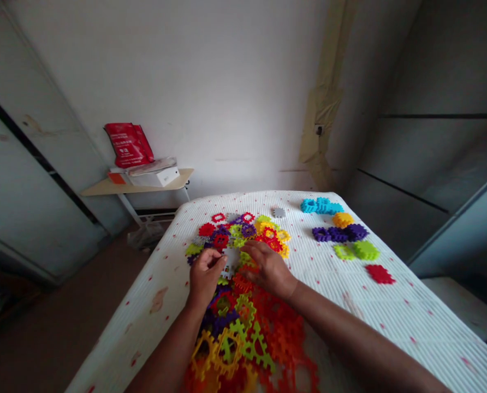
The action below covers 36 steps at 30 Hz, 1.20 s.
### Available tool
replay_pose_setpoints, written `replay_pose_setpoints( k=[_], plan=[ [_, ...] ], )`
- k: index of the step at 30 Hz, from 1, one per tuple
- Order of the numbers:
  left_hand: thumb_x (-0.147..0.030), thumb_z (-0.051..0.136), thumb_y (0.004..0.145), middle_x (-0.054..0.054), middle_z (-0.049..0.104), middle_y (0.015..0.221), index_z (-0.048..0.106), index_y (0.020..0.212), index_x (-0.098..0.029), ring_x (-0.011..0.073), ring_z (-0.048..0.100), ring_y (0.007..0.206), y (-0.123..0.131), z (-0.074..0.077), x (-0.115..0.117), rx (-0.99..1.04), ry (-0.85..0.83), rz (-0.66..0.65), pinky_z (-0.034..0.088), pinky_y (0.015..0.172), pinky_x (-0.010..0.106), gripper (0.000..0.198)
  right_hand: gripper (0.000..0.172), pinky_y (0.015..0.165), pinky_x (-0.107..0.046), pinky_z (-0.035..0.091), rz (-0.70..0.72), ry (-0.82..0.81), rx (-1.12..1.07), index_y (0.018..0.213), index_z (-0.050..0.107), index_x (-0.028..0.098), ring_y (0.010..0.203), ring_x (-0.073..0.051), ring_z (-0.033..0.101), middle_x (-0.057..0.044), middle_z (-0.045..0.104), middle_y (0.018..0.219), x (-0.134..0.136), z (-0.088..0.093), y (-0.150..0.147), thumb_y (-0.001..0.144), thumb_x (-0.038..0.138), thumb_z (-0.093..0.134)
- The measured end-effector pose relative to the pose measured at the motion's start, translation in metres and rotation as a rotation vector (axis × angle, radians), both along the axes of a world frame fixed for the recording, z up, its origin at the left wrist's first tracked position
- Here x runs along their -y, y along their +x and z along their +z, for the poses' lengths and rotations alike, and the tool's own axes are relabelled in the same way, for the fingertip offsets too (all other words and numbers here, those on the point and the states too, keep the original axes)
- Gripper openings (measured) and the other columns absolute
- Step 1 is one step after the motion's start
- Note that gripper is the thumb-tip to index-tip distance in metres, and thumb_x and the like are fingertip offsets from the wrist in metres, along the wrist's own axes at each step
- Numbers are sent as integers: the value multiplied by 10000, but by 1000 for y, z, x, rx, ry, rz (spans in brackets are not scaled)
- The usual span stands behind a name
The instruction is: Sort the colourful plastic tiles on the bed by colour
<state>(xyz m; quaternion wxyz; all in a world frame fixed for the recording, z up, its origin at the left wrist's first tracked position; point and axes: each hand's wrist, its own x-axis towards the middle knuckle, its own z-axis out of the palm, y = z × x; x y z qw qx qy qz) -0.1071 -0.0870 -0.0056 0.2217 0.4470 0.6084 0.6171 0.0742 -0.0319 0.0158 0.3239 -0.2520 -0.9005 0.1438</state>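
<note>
Observed: a heap of interlocking tiles (pixel 247 333) lies nearest you on the table (pixel 411 311). Your left hand (pixel 205 273) fingers are clamped on the grey tile (pixel 230 257) over the heap. Your right hand (pixel 270 267) rests alongside, its finger state indeterminable. Recommendation: hold the tile by its edges, notches unobstructed.

Head-height view, forward-down, near the table (pixel 391 311)

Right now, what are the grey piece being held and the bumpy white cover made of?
The grey piece, pinched by the left hand, looks like hard plastic, smooth and matte: it has crisp notched edges and a flat, even colour. The white cover looks like ribbed foam or a soft plastic sheet, going by its fine, even ridges and dull surface. Fabric cannot be ruled out.
</note>
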Motion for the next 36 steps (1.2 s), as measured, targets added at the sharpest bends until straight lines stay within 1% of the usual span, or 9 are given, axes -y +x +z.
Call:
replay_pose_setpoints(
  k=[6,12,17,19,22,25,27,31,36],
  plan=[
    [-336,639,687,-57,503,580,510,690,-184,93,454,545,-6,-4,3,-28,-42,-29,360,523,194,200,415,849,-311,441,46,35,259,1135,515,171,1006,-212,549,-102,598,1102,-8,16,-36,744,241,633],
    [-359,613,701,-45,520,594,510,676,-189,108,478,574,-7,-6,2,-46,-96,-65,385,549,202,200,396,792,-294,434,125,189,420,1130,491,147,905,-203,581,-100,633,998,-16,16,-36,778,296,595],
    [-417,606,695,-40,531,601,511,713,-195,118,483,565,-7,-5,3,25,-143,-72,389,520,207,242,398,792,-325,430,183,308,435,1130,511,143,923,-220,585,-125,630,1043,-37,23,-27,788,337,567],
    [-429,609,686,-34,547,614,514,728,-196,125,497,574,-9,-7,3,43,-161,-61,397,521,212,256,448,799,-319,430,118,299,414,1177,502,143,938,-221,588,-123,635,1055,-60,28,-15,771,319,576],
    [-422,617,673,-31,559,613,521,726,-194,126,504,575,-10,-10,3,21,-157,-32,403,535,214,253,493,784,-277,434,-88,208,428,1231,494,160,930,-204,606,-104,651,1054,-106,35,9,763,296,574],
    [-415,618,666,-27,569,614,530,711,-192,132,520,585,-10,-10,3,-10,-148,-22,414,550,219,244,488,748,-250,438,-352,113,553,1250,498,216,927,-195,619,-68,660,1072,-153,37,33,779,328,555],
    [-411,617,663,-24,576,616,538,700,-193,138,531,592,-10,-8,3,-29,-147,-14,420,554,222,235,476,745,-261,443,-442,86,616,1233,520,226,927,-208,623,-67,665,1070,-178,34,45,770,324,564],
    [-407,626,643,-26,577,592,549,669,-199,141,534,571,-9,-4,3,-44,-148,16,425,540,224,224,448,758,-274,445,-477,62,679,1180,567,228,937,-219,620,-68,669,1065,-210,23,53,737,287,603],
    [-419,635,628,-22,589,578,551,652,-201,150,552,567,-7,-2,3,-19,-148,-2,438,540,230,235,456,761,-294,450,-453,45,738,1184,568,224,949,-229,610,-76,660,1079,-226,10,46,735,284,618]
  ],
)
